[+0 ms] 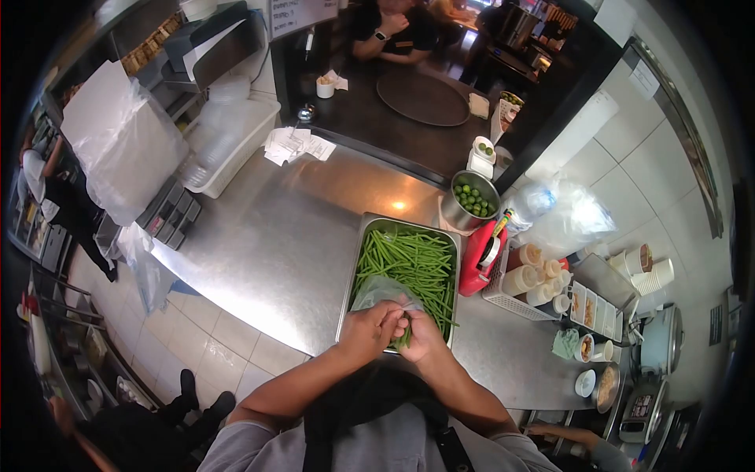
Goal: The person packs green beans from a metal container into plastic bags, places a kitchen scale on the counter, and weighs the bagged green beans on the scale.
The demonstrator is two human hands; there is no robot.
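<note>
Beans (401,256), probably light, firm and easily snapped, lie in the metal tray (412,224), best gathered mid-length in small bunches, while the left hand (368,327) and right hand (425,337) meet over its near end, clamped on a thin, likely slippery plastic bag (379,292).

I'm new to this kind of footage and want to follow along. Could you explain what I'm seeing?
There is no machine: the grip is a person's two bare hands, the left hand and the right hand. The picture comes from a camera worn on that person's head, looking forward and down. On the steel counter stands a metal tray of green beans. Beyond it is a pot of small green fruit; squeeze bottles are to the right. The hands meet over the tray's near end, closed on a clear plastic bag. Some beans show between them; whether they're bagged, I can't tell.
</note>
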